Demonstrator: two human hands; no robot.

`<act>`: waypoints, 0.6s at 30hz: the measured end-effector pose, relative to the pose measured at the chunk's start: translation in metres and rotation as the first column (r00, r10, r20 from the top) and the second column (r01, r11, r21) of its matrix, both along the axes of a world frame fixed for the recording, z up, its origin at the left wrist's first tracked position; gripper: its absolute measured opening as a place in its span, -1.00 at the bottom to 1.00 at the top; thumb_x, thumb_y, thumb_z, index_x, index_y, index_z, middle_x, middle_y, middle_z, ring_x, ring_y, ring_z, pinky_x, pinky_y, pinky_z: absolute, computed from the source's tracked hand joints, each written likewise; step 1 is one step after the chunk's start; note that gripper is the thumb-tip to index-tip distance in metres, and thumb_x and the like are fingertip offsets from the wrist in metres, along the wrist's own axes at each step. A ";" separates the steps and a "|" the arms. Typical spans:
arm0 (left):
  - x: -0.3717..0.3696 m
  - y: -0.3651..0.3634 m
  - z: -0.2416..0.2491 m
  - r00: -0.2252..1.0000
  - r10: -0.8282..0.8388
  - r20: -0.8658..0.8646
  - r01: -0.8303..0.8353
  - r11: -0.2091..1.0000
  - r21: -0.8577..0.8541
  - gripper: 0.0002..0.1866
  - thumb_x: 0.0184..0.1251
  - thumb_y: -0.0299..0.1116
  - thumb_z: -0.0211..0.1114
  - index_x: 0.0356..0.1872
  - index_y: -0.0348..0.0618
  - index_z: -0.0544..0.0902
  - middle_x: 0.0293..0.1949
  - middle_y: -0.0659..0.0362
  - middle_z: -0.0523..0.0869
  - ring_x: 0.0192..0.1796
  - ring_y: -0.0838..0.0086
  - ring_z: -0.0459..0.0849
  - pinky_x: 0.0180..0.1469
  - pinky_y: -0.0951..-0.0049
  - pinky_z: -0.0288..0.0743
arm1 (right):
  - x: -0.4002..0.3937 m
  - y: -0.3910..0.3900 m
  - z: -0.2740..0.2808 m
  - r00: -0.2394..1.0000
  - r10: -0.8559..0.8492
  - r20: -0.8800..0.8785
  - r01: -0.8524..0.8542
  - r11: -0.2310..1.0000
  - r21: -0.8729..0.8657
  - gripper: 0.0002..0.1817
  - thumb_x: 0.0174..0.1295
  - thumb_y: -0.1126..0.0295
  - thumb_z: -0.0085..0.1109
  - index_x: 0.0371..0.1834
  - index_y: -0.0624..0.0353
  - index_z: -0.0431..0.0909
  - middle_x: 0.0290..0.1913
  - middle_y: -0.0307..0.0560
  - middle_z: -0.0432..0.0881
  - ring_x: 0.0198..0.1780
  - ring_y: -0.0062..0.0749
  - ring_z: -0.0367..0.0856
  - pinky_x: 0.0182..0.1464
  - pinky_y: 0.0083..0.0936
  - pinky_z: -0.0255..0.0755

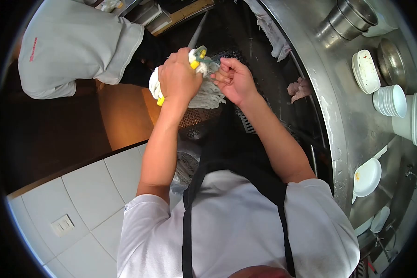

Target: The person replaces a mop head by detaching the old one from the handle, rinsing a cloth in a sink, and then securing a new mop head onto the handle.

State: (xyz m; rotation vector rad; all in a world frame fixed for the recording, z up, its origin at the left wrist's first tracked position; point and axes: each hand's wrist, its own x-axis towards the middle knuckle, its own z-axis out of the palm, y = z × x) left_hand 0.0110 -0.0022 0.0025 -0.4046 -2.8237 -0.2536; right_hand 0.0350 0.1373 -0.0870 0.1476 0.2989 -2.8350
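Note:
A mop with white strands (207, 98) and yellow parts hangs in front of me, its grey handle (198, 31) pointing up and away. My left hand (180, 76) is wrapped round the mop's head, where the handle meets the strands. To the right of it, my right hand (235, 81) has curled fingers, thumb near the index finger, beside a greenish, translucent piece on the mop head. Whether those fingers pinch a bit of it is too small to tell.
A co-worker in a grey shirt (85, 46) bends at the upper left. Along the right runs a steel counter (338, 116) with stacked white bowls (389, 101), steel pots (347, 19) and a white plate (368, 177). Cloths (300, 89) lie below its edge.

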 end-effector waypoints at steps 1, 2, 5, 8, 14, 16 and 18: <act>-0.001 -0.002 0.000 1.000 0.006 0.011 -0.006 1.000 0.017 -0.53 -0.06 -0.36 0.46 -0.02 -0.05 0.60 -0.19 0.04 0.70 -0.07 0.08 0.67 -0.03 0.11 0.43 | -0.006 0.000 -0.002 0.998 0.057 0.011 -0.057 0.998 -0.025 -0.66 0.31 0.36 0.15 -0.65 0.00 0.33 -0.67 -0.40 0.22 -0.65 -0.61 0.17 -0.03 -0.42 0.41; -0.003 -0.004 0.000 1.000 0.013 0.018 -0.014 0.999 0.034 -0.52 -0.06 -0.35 0.46 -0.01 -0.06 0.60 -0.19 0.04 0.70 -0.07 0.08 0.67 -0.03 0.12 0.43 | -0.012 0.000 -0.005 0.993 0.114 0.016 -0.113 0.992 -0.050 -0.66 0.29 0.35 0.16 -0.65 -0.01 0.33 -0.69 -0.41 0.21 -0.67 -0.61 0.16 -0.05 -0.43 0.40; -0.005 -0.011 0.002 1.000 0.026 0.017 -0.027 0.998 0.050 -0.53 -0.07 -0.40 0.45 -0.01 -0.07 0.62 -0.17 0.00 0.72 -0.10 0.01 0.69 -0.07 0.11 0.53 | -0.028 -0.009 -0.012 0.972 0.222 0.073 -0.215 0.972 -0.089 -0.68 0.26 0.36 0.18 -0.65 -0.01 0.34 -0.73 -0.43 0.20 -0.70 -0.60 0.13 -0.12 -0.44 0.40; -0.007 -0.019 0.000 1.000 0.013 0.020 -0.014 0.998 0.066 -0.53 -0.10 -0.46 0.45 -0.04 -0.11 0.63 -0.17 0.00 0.71 -0.10 0.00 0.68 -0.07 0.11 0.53 | -0.037 -0.018 -0.018 0.935 0.337 0.106 -0.317 0.933 -0.170 -0.69 0.25 0.35 0.18 -0.64 -0.02 0.35 -0.73 -0.43 0.23 -0.70 -0.63 0.11 -0.20 -0.46 0.39; -0.003 -0.032 -0.012 0.999 0.020 0.044 -0.023 0.998 0.057 -0.56 -0.11 -0.39 0.50 -0.09 -0.05 0.66 -0.17 0.08 0.71 -0.07 0.11 0.66 -0.03 0.14 0.43 | -0.044 -0.015 -0.015 0.849 0.471 0.239 -0.434 0.880 -0.192 -0.70 0.28 0.33 0.16 -0.62 -0.01 0.37 -0.73 -0.50 0.16 -0.68 -0.68 0.10 -0.26 -0.51 0.33; 0.000 -0.032 -0.015 1.000 -0.028 -0.003 0.028 0.997 0.065 -0.60 -0.13 -0.41 0.48 -0.14 -0.04 0.67 -0.23 0.13 0.70 -0.12 0.15 0.66 -0.05 0.18 0.41 | -0.041 -0.015 -0.013 0.830 0.448 0.332 -0.426 0.894 -0.142 -0.70 0.29 0.32 0.16 -0.62 0.01 0.37 -0.73 -0.52 0.14 -0.70 -0.70 0.05 -0.27 -0.52 0.33; 0.001 -0.031 -0.018 0.998 -0.063 -0.022 0.064 0.997 0.054 -0.59 -0.16 -0.43 0.46 -0.14 -0.04 0.67 -0.25 0.15 0.69 -0.15 0.17 0.65 -0.07 0.20 0.40 | -0.037 -0.011 -0.024 0.825 0.498 0.267 -0.451 0.865 -0.218 -0.69 0.29 0.32 0.15 -0.62 0.02 0.37 -0.72 -0.52 0.13 -0.71 -0.71 0.05 -0.27 -0.53 0.32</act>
